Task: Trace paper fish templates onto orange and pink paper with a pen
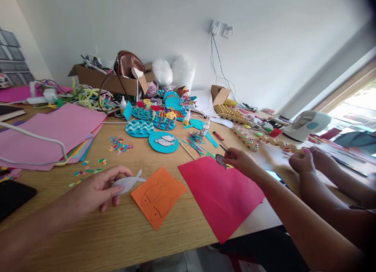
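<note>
My left hand pinches a plain white paper fish cutout between thumb and fingers, its tail pointing right. Beside it lies an orange paper square with two fish outlines drawn on it. My right hand is closed on a dark pencil, and a grey-and-white paper fish shows at its fingertips. Under and in front of that hand is a red paper sheet, reaching over the table's front edge. A blue disc with fish cutouts on it lies farther back.
Another person's hands work at the right. Pink papers are stacked at left, near a black phone. Glue bottles, paper scraps, blue wave-edged crafts, egg-carton strips and a cardboard box fill the back.
</note>
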`<action>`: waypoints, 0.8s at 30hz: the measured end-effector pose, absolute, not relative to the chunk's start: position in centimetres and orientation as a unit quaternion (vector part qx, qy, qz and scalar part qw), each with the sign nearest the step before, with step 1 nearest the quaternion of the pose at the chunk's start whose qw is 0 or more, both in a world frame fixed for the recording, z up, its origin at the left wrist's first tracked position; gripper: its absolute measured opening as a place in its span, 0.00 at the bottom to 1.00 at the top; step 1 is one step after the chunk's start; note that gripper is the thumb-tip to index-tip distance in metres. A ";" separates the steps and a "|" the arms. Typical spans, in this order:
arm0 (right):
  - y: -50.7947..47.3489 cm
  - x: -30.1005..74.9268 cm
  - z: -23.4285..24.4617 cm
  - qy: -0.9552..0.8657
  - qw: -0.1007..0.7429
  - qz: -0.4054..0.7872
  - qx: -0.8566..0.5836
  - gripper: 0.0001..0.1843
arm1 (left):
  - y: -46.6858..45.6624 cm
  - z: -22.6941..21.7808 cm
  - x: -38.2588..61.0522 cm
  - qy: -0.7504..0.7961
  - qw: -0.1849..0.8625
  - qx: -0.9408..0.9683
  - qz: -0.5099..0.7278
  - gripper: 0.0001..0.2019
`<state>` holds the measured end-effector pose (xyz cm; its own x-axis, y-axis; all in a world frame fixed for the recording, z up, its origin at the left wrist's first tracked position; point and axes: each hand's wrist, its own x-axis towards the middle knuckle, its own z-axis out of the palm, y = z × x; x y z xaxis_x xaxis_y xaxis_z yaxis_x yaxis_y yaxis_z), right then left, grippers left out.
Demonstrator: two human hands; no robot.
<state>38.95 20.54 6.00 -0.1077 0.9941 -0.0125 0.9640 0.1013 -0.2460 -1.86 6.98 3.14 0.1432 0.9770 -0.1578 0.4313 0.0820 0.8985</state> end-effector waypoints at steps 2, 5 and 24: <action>21.3 36.4 6.9 -0.767 0.127 0.139 -0.613 0.05 | 8.2 3.3 -1.0 0.561 0.481 0.597 0.310 0.21; 23.3 31.6 7.4 -0.793 0.133 0.170 -0.570 0.02 | 10.1 3.6 0.3 0.539 0.506 0.592 0.320 0.22; 23.4 21.0 7.7 -0.819 0.035 0.429 -0.380 0.06 | 14.6 3.6 3.7 0.537 0.485 0.570 0.389 0.12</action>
